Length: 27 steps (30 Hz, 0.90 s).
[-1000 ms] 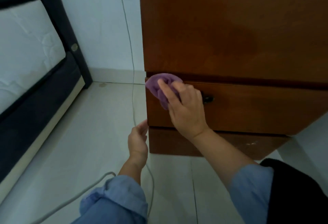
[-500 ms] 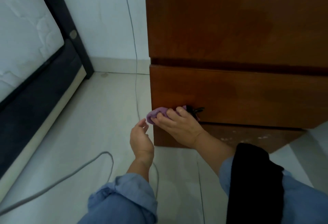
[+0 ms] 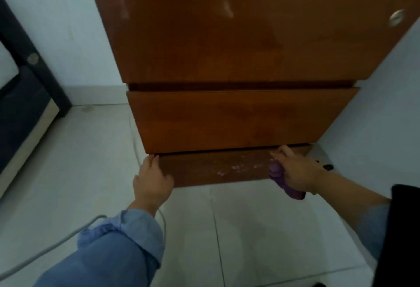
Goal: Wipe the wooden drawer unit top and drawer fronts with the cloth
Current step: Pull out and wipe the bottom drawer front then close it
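The wooden drawer unit (image 3: 238,59) stands against the pale wall on the tiled floor (image 3: 68,161), its two drawer fronts stacked above a recessed base panel (image 3: 216,168) that carries whitish specks near its middle. The purple cloth (image 3: 284,181) is bunched at the right end of that panel, just above the floor, and the right hand (image 3: 295,171) has its grip closed round it, fingers curled toward the wood. The left hand (image 3: 152,180) rests at the panel's left corner with relaxed fingers against the edge, holding nothing. The step in hand looks to be wiping the base strip under the lower drawer front (image 3: 231,118). To do it well, the cloth would be better opened flatter so more of it meets the wood, then drawn leftward in one steady pass along the whole panel, with firmer pressure over the specks, while the left hand steadies the unit and moves out of the way as the cloth nears. The grey cable (image 3: 56,243) trailing across the floor on the near left is best left undisturbed. The unit's top is cut off above the frame, so its state cannot be judged. The whole view is motion-blurred; whether the specks are dust or worn finish is unclear, and a small dark object (image 3: 327,167) on the floor at the right corner cannot be identified.
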Available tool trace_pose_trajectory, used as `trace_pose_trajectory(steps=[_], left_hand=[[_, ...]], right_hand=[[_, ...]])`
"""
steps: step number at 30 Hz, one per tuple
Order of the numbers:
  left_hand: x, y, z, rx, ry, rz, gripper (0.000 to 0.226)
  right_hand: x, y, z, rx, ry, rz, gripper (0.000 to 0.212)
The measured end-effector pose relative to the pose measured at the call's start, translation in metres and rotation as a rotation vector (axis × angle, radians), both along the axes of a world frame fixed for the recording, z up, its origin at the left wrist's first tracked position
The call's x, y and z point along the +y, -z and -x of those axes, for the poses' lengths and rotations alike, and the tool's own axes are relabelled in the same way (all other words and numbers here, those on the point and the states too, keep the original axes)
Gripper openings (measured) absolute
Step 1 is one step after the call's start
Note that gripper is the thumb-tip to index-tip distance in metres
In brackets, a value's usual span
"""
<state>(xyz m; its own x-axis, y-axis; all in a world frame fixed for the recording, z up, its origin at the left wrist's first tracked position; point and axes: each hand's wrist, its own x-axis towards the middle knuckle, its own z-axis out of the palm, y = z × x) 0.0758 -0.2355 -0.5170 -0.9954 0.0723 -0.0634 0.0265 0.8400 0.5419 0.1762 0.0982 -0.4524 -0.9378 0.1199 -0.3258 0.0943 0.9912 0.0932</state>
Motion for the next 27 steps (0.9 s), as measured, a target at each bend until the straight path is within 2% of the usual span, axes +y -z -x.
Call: trace_pose_trajectory(steps=[2,4,6,8,11,16,21,24,27], left_hand=[[0.008,0.007,0.001,-0.016,-0.048,-0.027,0.065],[0.016,0.01,0.0,-0.041,-0.2,-0.201,0.071],[0.019,0.015,0.007,-0.054,-0.372,-0.379,0.076],[0.021,0.022,0.019,-0.011,-0.42,-0.471,0.061],[0.033,0.025,0.031,-0.011,-0.464,-0.551,0.031],[0.049,0.027,0.037,0.038,-0.679,-0.612,0.035],[0.055,0.031,0.026,0.145,-0.681,-0.607,0.033],[0.054,0.032,0.028,0.117,-0.691,-0.632,0.035],[0.051,0.03,0.033,0.106,-0.688,-0.626,0.025]], right_hand=[[0.027,0.015,-0.01,0.025,0.216,0.112,0.068],[0.049,0.039,-0.017,0.104,0.411,0.25,0.075],[0.06,0.051,-0.019,0.235,0.591,0.381,0.067],[0.069,0.055,-0.014,0.335,0.701,0.444,0.064],[0.076,0.058,0.001,0.415,0.67,0.462,0.075],[0.067,0.079,0.019,0.43,0.688,0.398,0.077],[0.06,0.079,0.023,0.332,0.709,0.063,0.053],[0.059,0.077,0.023,0.29,0.698,0.018,0.057],[0.059,0.074,0.021,0.287,0.679,0.006,0.055]])
